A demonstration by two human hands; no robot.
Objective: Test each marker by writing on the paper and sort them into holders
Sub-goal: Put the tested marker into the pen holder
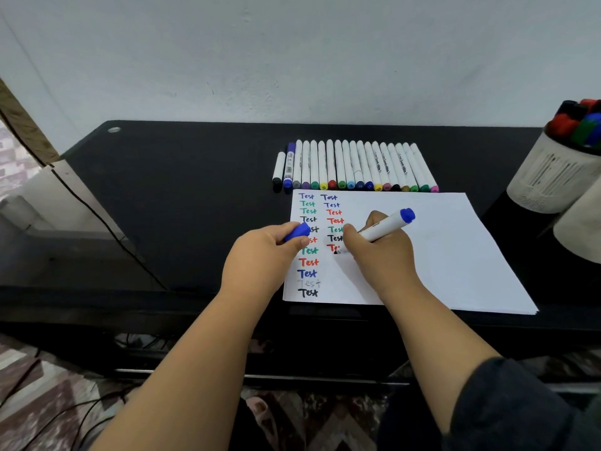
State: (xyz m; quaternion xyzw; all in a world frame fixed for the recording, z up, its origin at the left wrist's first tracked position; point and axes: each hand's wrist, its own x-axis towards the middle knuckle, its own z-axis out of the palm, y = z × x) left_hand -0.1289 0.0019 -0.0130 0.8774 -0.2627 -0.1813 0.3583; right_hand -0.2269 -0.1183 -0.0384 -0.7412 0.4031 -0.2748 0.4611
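A white sheet of paper (439, 255) lies on the black desk, with two columns of the word "Test" in several colours on its left side. My right hand (379, 252) grips a white marker with a blue end (388, 224), its tip down on the paper in the second column. My left hand (263, 252) holds the marker's blue cap (297, 232) over the paper's left edge. A row of several white markers (354, 167) with coloured caps lies just behind the paper.
At the right edge stands a white holder (553, 177) with red, green, blue and black markers in it; a second white holder (582, 229) sits in front of it. The black desk (179, 190) meets a white wall. A cable runs down its left side.
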